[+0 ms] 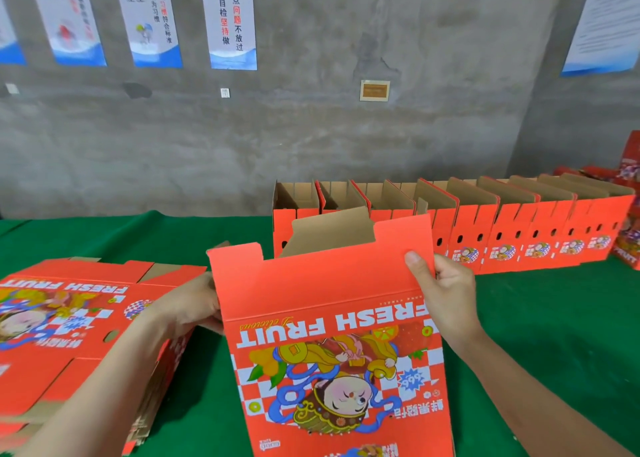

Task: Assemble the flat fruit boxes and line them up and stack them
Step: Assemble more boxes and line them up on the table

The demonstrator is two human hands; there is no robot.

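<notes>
- A flat red fruit box (332, 352) is held upright over the green table (554, 335), near centre.
- Left hand (188, 306) grips its left edge; right hand (441, 288) pinches its right edge.
- Flat stack (72, 328) lies left; assembled row (485, 228) stands far right.

Held box (332, 318) at table (554, 335) centre-front; flat stack (69, 318) to its left; assembled row (485, 235) behind, extending right along wall (311, 127).

The near box (322, 304) is showing smooth, faintly shiny red printed cardboard outside and raw, matt brown cardboard inside. The stack of flat boxes (69, 318) and the row of boxes (502, 235) are looking the same. The counter (554, 318) is looking matt, covered in green fabric. The wall (311, 127) is showing rough grey concrete, and the posters (230, 20) are looking like smooth paper.
</notes>
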